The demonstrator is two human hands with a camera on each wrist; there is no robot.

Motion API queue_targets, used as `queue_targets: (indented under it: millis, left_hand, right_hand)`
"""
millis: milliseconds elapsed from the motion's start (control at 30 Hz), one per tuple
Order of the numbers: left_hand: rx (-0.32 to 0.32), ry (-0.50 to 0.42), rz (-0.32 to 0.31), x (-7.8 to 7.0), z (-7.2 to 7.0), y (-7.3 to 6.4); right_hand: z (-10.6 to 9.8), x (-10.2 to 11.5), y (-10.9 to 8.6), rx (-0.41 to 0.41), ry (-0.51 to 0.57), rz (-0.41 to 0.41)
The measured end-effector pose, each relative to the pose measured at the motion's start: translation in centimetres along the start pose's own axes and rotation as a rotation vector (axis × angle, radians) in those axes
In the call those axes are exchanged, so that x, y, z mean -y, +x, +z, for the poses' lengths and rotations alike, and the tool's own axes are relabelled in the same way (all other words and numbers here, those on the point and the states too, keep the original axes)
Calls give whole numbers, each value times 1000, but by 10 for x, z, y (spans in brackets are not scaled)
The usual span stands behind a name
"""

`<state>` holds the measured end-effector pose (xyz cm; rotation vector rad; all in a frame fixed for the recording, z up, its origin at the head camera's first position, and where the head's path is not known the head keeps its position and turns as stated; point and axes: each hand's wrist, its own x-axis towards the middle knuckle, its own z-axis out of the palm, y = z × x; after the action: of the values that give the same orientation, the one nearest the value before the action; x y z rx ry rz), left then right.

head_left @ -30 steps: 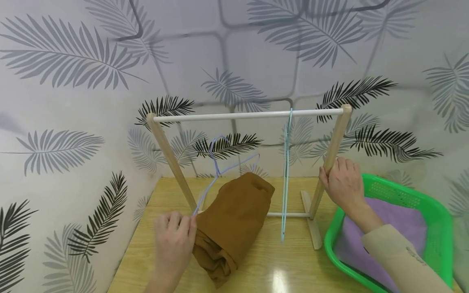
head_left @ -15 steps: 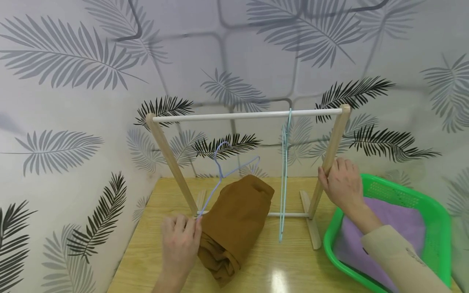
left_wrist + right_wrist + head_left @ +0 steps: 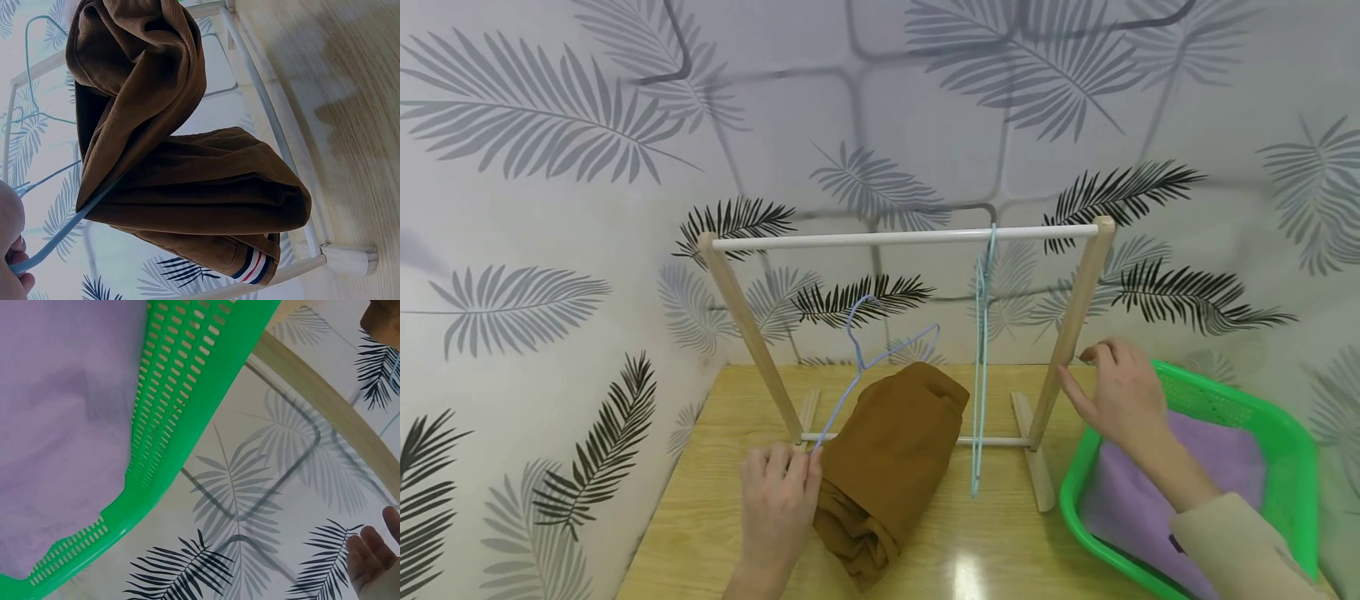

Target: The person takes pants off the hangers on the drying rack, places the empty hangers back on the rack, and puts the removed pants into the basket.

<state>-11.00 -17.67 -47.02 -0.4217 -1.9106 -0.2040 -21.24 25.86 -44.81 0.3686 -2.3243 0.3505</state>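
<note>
My left hand [image 3: 777, 492] grips the lower left corner of a periwinkle-blue clothes hanger [image 3: 838, 406], whose hook points up below the rack's bar. Over this hanger hangs a folded brown garment [image 3: 891, 462]; a navy, white and red striped band [image 3: 253, 265] shows on it in the left wrist view. On the right, my right hand [image 3: 1125, 396] is beside the wooden post [image 3: 1071, 329] of the clothes rack, thumb stretched out and fingers loosely bent, gripping nothing. Whether the thumb still touches the post, I cannot tell. The garment hides the hanger's lower bar.
Light-blue hangers [image 3: 981, 375] hang from the rack's white top bar [image 3: 850, 240], toward its right end. A green basket [image 3: 1296, 483] with a purple cloth [image 3: 1210, 467] stands right of the rack on the wooden table [image 3: 700, 517]. A leaf-patterned wall is behind.
My right hand has let go of the rack's post and shifted slightly right. The left hand has moved a little to the right with the hanger and the brown garment.
</note>
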Motion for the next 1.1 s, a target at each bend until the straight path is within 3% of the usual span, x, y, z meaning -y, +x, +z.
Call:
queue_targets:
  millis: [133,300,567,767,933,1100]
  left_hand:
    - [-3,-3,-4,-1,0,-1]
    - [-6,-12,-11,-1,1,-1]
    - [2,-13,-14,-2,1,-3]
    - [-4,-10,-16,-2,0,-3]
    - [3,-4,-16,-3,0,-2]
    - [9,4,-17,-4,0,-1]
  right_hand:
    - [-11,10,-9,49,76,92]
    - [-25,25,-21,199,173,243]
    - [-30,48,-37,339,371,442]
    - [-16,64,-46,366,659,598]
    - [-1,75,-57,399,778,751]
    - [19,86,-67,385,929,850]
